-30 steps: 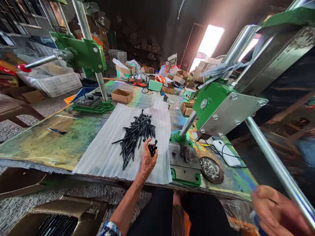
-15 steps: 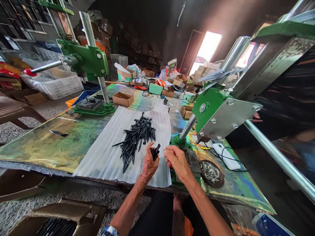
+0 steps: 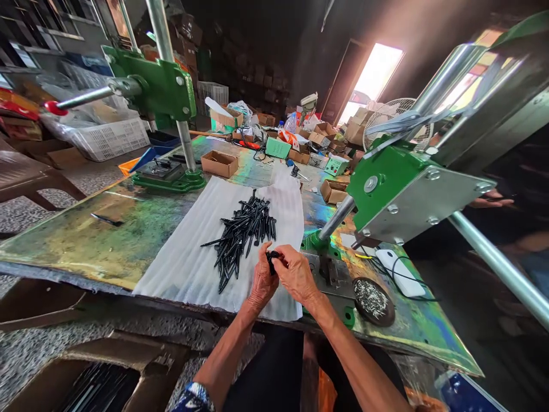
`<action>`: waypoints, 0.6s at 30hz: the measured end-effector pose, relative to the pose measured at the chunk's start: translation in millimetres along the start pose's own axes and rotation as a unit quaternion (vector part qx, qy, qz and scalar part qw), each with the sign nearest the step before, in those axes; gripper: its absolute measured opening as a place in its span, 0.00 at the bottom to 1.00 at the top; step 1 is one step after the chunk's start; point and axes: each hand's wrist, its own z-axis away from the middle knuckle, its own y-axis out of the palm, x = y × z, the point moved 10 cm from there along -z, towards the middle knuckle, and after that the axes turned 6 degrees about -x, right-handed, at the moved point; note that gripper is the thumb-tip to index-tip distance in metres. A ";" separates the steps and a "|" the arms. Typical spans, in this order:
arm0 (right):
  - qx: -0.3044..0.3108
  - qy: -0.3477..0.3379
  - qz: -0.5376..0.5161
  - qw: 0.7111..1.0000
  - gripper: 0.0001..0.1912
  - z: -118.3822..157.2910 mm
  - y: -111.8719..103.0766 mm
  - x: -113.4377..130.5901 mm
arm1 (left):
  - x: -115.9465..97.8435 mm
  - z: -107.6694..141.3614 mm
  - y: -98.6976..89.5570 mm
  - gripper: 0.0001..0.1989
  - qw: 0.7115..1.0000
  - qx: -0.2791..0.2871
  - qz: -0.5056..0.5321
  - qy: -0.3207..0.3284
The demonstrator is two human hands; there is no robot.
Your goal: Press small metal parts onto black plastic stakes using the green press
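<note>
A loose pile of black plastic spikes [image 3: 245,241] lies on a white foam sheet [image 3: 180,269] spread over the workbench. My left hand [image 3: 262,281] grips a small bunch of the black spikes [image 3: 271,262] just right of the pile. My right hand [image 3: 295,273] is up against that bunch, its fingertips pinching it from the right. The fingers partly hide the bunch. Beyond my right hand, a steel die plate [image 3: 329,273] is bolted to a green press base.
Green bench presses [image 3: 390,197] stand on both sides, with a steel column angling in at right. A round dark dish of small silver pieces [image 3: 373,300] and a white corded device [image 3: 398,272] sit at right. Cardboard boxes [image 3: 219,163] crowd the far bench. A box of black spikes [image 3: 98,383] lies below at left.
My right hand has come in from the lower right and now meets the bunch in my left hand. The view has also shifted slightly.
</note>
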 end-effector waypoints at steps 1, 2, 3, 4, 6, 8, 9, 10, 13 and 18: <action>0.002 -0.013 0.010 1.000 0.07 2.0 0.7 3.4 | -0.5 -0.2 -1.2 0.29 1.000 -0.005 -0.006 0.002; 0.004 -0.023 0.018 1.000 0.08 4.0 1.2 5.8 | -0.6 -0.3 -2.3 0.27 1.000 -0.010 -0.011 0.002; 0.005 -0.032 0.024 0.999 0.09 6.0 1.7 7.1 | -0.3 -0.2 -3.2 0.26 1.000 -0.015 -0.014 0.000; 0.007 -0.038 0.027 0.999 0.10 8.0 2.1 7.3 | 0.0 0.0 -3.5 0.26 1.000 -0.017 -0.013 -0.002; 0.008 -0.045 0.024 0.999 0.12 11.6 2.2 4.2 | 0.8 1.2 -1.5 0.26 1.000 -0.010 0.001 -0.005; -0.002 -0.041 0.018 0.999 0.14 14.4 -0.2 -3.7 | 3.3 2.9 2.0 0.28 1.000 0.002 0.026 -0.016; -0.013 -0.036 0.018 0.999 0.15 15.5 -2.5 -9.3 | 5.6 3.8 3.5 0.29 0.999 0.006 0.035 -0.026; -0.026 -0.029 0.020 0.999 0.16 16.7 -5.0 -15.4 | 8.3 4.5 4.1 0.30 0.999 0.005 0.039 -0.038; -0.055 -0.011 0.031 0.998 0.19 20.7 -8.8 -30.5 | 13.9 4.8 1.0 0.30 0.997 -0.019 0.027 -0.065; -0.045 -0.011 0.030 0.998 0.22 26.1 0.1 -32.5 | 15.6 3.7 -1.4 0.27 0.995 -0.023 0.037 -0.090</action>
